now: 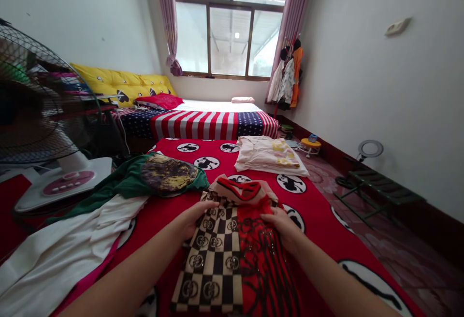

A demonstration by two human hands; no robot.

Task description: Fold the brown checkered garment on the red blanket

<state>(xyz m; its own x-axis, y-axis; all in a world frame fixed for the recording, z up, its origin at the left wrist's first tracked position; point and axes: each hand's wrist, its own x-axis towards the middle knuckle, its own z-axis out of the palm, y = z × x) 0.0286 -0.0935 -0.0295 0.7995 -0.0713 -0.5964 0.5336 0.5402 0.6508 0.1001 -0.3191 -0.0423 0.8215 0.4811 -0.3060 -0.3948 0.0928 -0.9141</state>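
Observation:
A garment (224, 249), checkered black and beige on its left half and red with dark lines on its right, lies on the red patterned bedcover (319, 230). Its collar points away from me. My left hand (197, 215) is closed on the garment's left edge near the shoulder, with the fingertips partly tucked at the cloth. On the opposite shoulder, my right hand (281, 225) pinches the red side. Beyond the collar, to the right, rests a folded white shirt (266, 155) with yellow print.
Green clothing (126, 177) and white clothing (79, 244) lie at the left, beside a fan (68, 181). A bed with a striped cover (203, 124) stands behind. On the floor at right are a green folding rack (380, 189) and a yellow stool (311, 143).

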